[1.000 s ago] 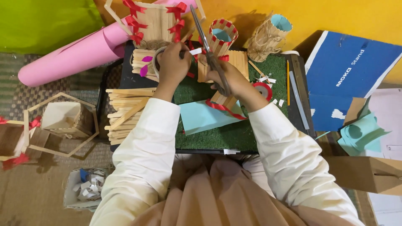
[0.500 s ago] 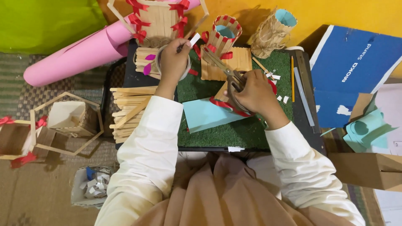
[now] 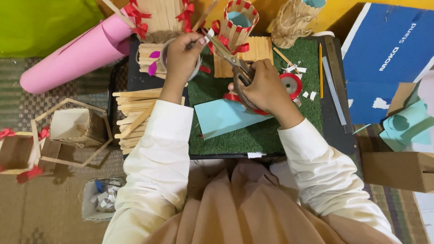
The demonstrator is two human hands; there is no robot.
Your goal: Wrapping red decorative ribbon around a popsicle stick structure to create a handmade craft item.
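- The left hand (image 3: 181,56) pinches a small white tape piece (image 3: 209,36) between its fingertips, over a tape roll (image 3: 166,53) mostly hidden under the palm.
- The right hand (image 3: 266,90) grips one pair of scissors (image 3: 228,54); the blades are slightly apart at the tape piece.
- One red ribbon spool (image 3: 291,85) is partly hidden behind the right hand.

Both your arms reach forward in loose white sleeves, elbows bent and close to your body, forearms angling inward so the wrists end near each other. Your left hand (image 3: 181,56) is curled, back facing up, with the thumb and forefinger pinched together at the tip and pointing toward your right side. Your right hand (image 3: 264,88) sits slightly lower and nearer to you, fingers wrapped closed in a grip, knuckles up, the wrist bent a little toward the left hand.
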